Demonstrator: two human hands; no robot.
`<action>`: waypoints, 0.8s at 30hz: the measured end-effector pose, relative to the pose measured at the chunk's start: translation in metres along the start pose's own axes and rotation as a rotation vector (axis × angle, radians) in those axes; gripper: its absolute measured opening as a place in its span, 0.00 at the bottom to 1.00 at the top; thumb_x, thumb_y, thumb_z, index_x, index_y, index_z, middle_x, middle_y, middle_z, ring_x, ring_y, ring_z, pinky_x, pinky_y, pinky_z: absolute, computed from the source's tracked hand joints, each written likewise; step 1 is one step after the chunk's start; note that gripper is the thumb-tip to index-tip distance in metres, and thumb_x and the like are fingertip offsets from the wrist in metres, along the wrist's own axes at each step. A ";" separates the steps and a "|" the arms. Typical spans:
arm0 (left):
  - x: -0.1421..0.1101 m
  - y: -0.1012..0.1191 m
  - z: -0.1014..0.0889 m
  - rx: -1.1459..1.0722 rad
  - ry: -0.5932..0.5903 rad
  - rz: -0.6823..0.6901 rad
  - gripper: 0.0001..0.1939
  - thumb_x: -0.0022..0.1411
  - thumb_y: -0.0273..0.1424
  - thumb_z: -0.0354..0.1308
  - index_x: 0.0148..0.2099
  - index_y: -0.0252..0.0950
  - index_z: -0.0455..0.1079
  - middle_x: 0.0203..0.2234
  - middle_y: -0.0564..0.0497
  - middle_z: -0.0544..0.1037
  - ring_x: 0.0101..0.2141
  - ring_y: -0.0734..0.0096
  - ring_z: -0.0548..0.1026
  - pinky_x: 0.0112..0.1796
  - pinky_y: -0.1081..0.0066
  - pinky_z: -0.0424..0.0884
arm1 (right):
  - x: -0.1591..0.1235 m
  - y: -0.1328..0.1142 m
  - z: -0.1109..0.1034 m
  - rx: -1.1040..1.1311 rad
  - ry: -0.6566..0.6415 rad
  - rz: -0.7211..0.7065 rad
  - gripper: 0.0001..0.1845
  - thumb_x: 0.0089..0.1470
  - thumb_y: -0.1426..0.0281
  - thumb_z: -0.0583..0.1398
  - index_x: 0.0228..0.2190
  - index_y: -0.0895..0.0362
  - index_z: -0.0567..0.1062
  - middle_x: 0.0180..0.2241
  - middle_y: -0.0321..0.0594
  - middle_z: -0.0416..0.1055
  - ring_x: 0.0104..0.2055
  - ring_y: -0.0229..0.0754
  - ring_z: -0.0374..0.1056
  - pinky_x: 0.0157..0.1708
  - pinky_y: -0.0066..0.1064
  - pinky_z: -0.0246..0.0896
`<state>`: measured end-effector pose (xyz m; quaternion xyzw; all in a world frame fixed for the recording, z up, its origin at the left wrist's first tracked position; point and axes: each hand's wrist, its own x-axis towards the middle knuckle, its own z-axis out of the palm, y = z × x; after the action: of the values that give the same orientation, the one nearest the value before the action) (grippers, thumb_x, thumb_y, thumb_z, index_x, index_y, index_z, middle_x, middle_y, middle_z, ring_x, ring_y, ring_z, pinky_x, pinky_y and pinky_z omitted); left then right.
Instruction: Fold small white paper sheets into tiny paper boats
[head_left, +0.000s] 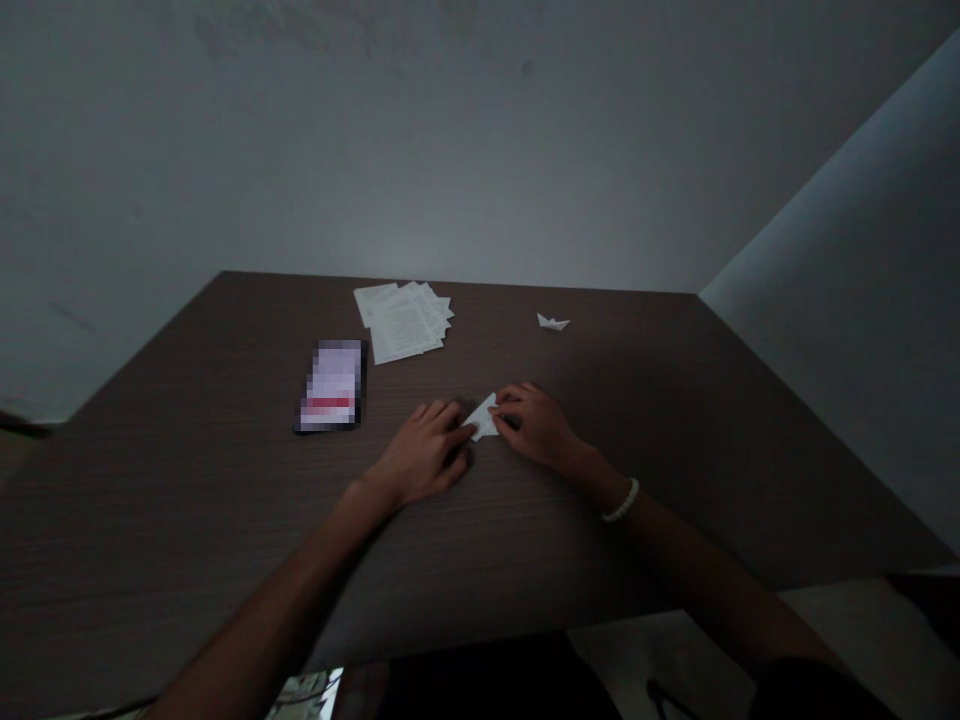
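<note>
A small folded piece of white paper (486, 414) lies on the brown table between my two hands. My left hand (427, 452) rests on the tabletop with its fingers bent, and one fingertip holds down the paper's lower left part. From the other side my right hand (536, 428), with a white beaded bracelet (622, 502) on its wrist, pinches the paper's right edge between thumb and fingers. Part of the paper is hidden under the fingertips. Farther back on the right stands a small folded paper boat (553, 322).
A loose stack of printed paper sheets (405, 325) lies toward the back of the table (187, 480). Left of my hands is a phone or tablet (331, 385) with a blurred screen. A wall (465, 150) runs along the back edge, and another wall (862, 300) rises on the right.
</note>
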<state>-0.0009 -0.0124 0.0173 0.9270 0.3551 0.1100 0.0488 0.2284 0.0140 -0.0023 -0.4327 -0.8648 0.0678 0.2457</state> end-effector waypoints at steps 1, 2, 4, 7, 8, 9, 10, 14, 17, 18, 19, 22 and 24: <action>-0.001 0.000 -0.002 -0.003 0.001 0.006 0.18 0.65 0.36 0.49 0.53 0.36 0.71 0.44 0.42 0.68 0.46 0.54 0.64 0.46 0.56 0.63 | 0.000 0.001 0.001 0.001 0.002 -0.002 0.09 0.56 0.73 0.60 0.37 0.55 0.80 0.40 0.41 0.74 0.40 0.43 0.65 0.44 0.36 0.60; -0.001 0.000 -0.003 -0.006 0.002 0.011 0.17 0.65 0.35 0.50 0.51 0.36 0.72 0.43 0.42 0.69 0.45 0.55 0.64 0.45 0.57 0.63 | 0.000 0.001 0.001 0.001 0.004 -0.002 0.09 0.56 0.73 0.60 0.37 0.55 0.80 0.40 0.41 0.74 0.40 0.44 0.65 0.44 0.37 0.61; -0.002 -0.001 -0.006 -0.015 0.009 0.023 0.15 0.65 0.34 0.50 0.47 0.36 0.74 0.41 0.43 0.69 0.44 0.56 0.65 0.44 0.58 0.63 | -0.001 0.002 0.003 0.003 0.006 -0.001 0.09 0.56 0.73 0.60 0.37 0.55 0.80 0.40 0.41 0.74 0.40 0.44 0.65 0.44 0.37 0.61; -0.002 -0.001 -0.008 -0.033 0.021 0.042 0.14 0.65 0.33 0.50 0.41 0.36 0.76 0.38 0.44 0.71 0.42 0.58 0.65 0.42 0.60 0.63 | -0.002 0.003 0.004 0.012 0.012 0.008 0.08 0.56 0.73 0.60 0.36 0.55 0.80 0.40 0.41 0.74 0.40 0.43 0.66 0.45 0.37 0.61; -0.002 -0.001 -0.008 -0.039 0.027 0.047 0.13 0.65 0.32 0.50 0.40 0.36 0.76 0.37 0.45 0.71 0.41 0.59 0.66 0.42 0.60 0.63 | -0.002 0.003 0.004 0.015 0.011 0.009 0.08 0.56 0.73 0.60 0.36 0.55 0.80 0.40 0.41 0.74 0.40 0.43 0.66 0.44 0.37 0.61; -0.002 -0.001 -0.007 -0.044 0.032 0.049 0.13 0.65 0.32 0.50 0.39 0.36 0.77 0.36 0.45 0.71 0.41 0.59 0.66 0.42 0.60 0.63 | -0.002 0.002 0.004 0.017 0.008 0.009 0.08 0.56 0.73 0.60 0.37 0.55 0.80 0.40 0.41 0.74 0.41 0.43 0.66 0.44 0.37 0.61; -0.002 0.000 -0.007 -0.048 0.038 0.048 0.13 0.65 0.32 0.50 0.38 0.36 0.77 0.36 0.45 0.72 0.40 0.60 0.66 0.41 0.61 0.63 | -0.002 0.002 0.003 0.017 0.004 0.006 0.08 0.57 0.72 0.60 0.37 0.55 0.80 0.40 0.42 0.74 0.41 0.44 0.65 0.44 0.37 0.61; 0.000 0.002 -0.001 -0.043 0.062 0.020 0.12 0.65 0.32 0.51 0.37 0.34 0.76 0.35 0.45 0.72 0.40 0.60 0.67 0.41 0.61 0.64 | -0.003 0.001 0.002 0.009 0.003 -0.006 0.08 0.57 0.72 0.60 0.38 0.56 0.79 0.41 0.42 0.74 0.41 0.44 0.65 0.46 0.38 0.61; 0.001 0.003 0.005 -0.033 0.087 0.028 0.13 0.66 0.31 0.49 0.38 0.33 0.74 0.35 0.44 0.73 0.40 0.60 0.67 0.43 0.60 0.65 | -0.005 0.001 0.001 -0.006 0.008 -0.010 0.09 0.58 0.71 0.60 0.39 0.56 0.79 0.41 0.43 0.74 0.42 0.44 0.65 0.47 0.39 0.61; 0.002 0.003 0.007 -0.040 0.089 0.049 0.13 0.67 0.30 0.48 0.40 0.33 0.74 0.37 0.44 0.73 0.41 0.61 0.68 0.44 0.60 0.65 | -0.006 0.000 0.000 -0.014 0.004 -0.012 0.09 0.58 0.71 0.59 0.39 0.56 0.79 0.42 0.43 0.74 0.42 0.44 0.65 0.47 0.39 0.61; 0.002 0.004 0.009 -0.056 0.092 0.072 0.12 0.67 0.30 0.48 0.42 0.32 0.73 0.38 0.44 0.73 0.41 0.61 0.68 0.44 0.61 0.65 | -0.006 0.000 -0.001 -0.024 -0.004 -0.017 0.09 0.58 0.71 0.59 0.39 0.56 0.79 0.42 0.43 0.74 0.43 0.44 0.65 0.47 0.39 0.61; 0.003 0.004 0.011 -0.090 0.093 0.089 0.11 0.67 0.29 0.49 0.43 0.33 0.73 0.40 0.44 0.73 0.42 0.62 0.68 0.45 0.62 0.66 | -0.010 -0.001 -0.002 -0.063 -0.015 -0.024 0.10 0.59 0.70 0.58 0.41 0.55 0.79 0.44 0.43 0.74 0.44 0.45 0.65 0.46 0.39 0.61; 0.003 0.005 0.010 -0.091 0.093 0.078 0.11 0.67 0.30 0.49 0.42 0.34 0.73 0.40 0.44 0.73 0.42 0.61 0.69 0.45 0.61 0.67 | -0.013 0.000 -0.003 -0.091 -0.013 -0.015 0.11 0.60 0.69 0.58 0.42 0.54 0.78 0.47 0.43 0.73 0.45 0.47 0.64 0.47 0.41 0.61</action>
<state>0.0072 -0.0145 0.0086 0.9309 0.3154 0.1706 0.0701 0.2365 0.0036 -0.0043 -0.4362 -0.8719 0.0294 0.2206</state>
